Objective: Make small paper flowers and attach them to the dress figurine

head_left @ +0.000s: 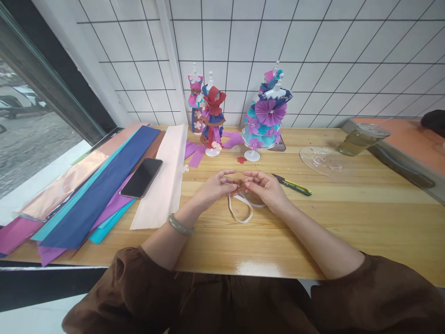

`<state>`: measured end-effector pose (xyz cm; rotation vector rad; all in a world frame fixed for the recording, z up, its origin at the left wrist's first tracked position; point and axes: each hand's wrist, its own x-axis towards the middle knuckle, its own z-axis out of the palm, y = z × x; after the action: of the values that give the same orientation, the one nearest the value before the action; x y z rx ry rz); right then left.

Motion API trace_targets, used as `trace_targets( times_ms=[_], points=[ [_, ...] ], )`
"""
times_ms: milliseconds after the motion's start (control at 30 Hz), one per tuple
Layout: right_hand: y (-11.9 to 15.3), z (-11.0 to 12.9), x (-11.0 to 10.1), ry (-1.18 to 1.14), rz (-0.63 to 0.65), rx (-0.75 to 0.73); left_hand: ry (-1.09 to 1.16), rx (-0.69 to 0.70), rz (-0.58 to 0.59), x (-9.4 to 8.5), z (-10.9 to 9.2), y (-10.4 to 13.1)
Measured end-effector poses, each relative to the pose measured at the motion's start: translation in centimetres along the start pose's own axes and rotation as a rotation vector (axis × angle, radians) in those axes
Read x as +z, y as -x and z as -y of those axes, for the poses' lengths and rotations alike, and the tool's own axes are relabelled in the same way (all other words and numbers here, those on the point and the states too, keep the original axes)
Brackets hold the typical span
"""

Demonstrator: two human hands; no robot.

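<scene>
Between my two hands is a small brown pleated paper piece [239,185], fanned out from its middle. My left hand [219,186] pinches its left side between thumb and fingers. On the other side, my right hand [264,188] grips it with thumb and forefinger. Just below lies a loop of white ribbon or tape [247,217] on the wood, its upper end running under the hands. A roll of tape [257,202] shows partly beneath my right hand. The yellow-green and black utility knife [294,185] rests to the right of that hand.
Coloured paper strips [104,185] cover the left side, with a phone [142,178] on them. Small dress stands in paper, one red [213,116] and one purple and blue [267,116], stand against the tiled wall. A clear plate [325,161] and a drink cup [361,140] are at right.
</scene>
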<state>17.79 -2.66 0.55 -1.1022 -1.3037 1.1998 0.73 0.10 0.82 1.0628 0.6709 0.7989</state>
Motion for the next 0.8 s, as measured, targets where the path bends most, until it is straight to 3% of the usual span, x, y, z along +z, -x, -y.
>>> trace_targets(
  times_ms=[300,600,800],
  points=[
    [0.14,-0.03,0.02,0.048,0.03,-0.029,-0.038,0.004,0.046,0.08,-0.12,0.19],
    [0.16,0.38,0.1,0.034,0.004,-0.012,-0.073,0.05,0.017,-0.15,0.09,-0.13],
    [0.3,0.18,0.31,0.027,0.072,-0.026,-0.039,0.067,0.025,-0.36,0.3,-0.26]
  ],
)
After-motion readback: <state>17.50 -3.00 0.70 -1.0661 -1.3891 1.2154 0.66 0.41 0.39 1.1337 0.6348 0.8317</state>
